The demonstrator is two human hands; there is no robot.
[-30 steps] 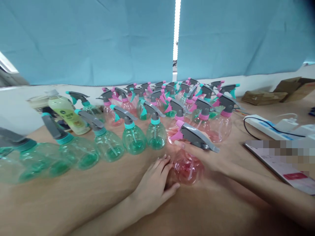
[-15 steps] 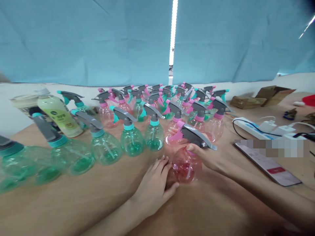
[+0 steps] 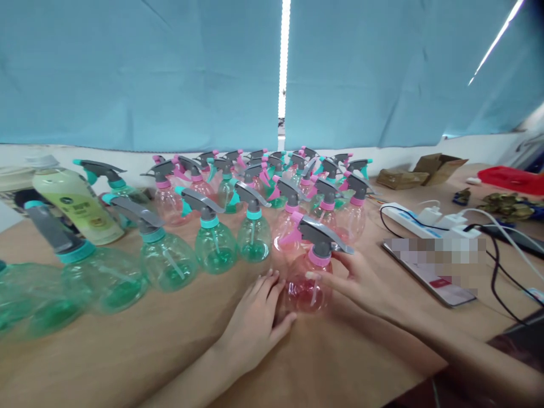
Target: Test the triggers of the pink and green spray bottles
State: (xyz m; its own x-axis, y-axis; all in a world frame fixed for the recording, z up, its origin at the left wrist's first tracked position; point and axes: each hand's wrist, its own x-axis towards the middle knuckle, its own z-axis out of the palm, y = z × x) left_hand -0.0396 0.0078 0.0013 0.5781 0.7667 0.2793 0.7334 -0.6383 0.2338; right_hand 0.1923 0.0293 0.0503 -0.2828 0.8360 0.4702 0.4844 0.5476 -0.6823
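A pink spray bottle [image 3: 306, 292] with a grey trigger head and pink collar stands upright before me. My right hand [image 3: 359, 280] holds it from the right, thumb across the front of its body and the other fingers mostly hidden behind. On the table just left of that bottle lies my left hand [image 3: 254, 317], fingers stretched out and nothing in it. Whether its fingertips touch the bottle is unclear. Closest beyond the left hand are a green spray bottle [image 3: 254, 235] and another green spray bottle [image 3: 216, 249] with turquoise collars.
Several more pink and green spray bottles crowd the back of the table. At the left stands a lotion-like bottle [image 3: 80, 201] with a pale label. A phone [image 3: 429, 275], a white power strip [image 3: 408, 220] with cables and an opened cardboard box [image 3: 440, 169] occupy the right.
My right hand has moved from the spray bottle's neck down onto its body. The view has swung slightly right, and my left hand keeps its place beside the bottle.
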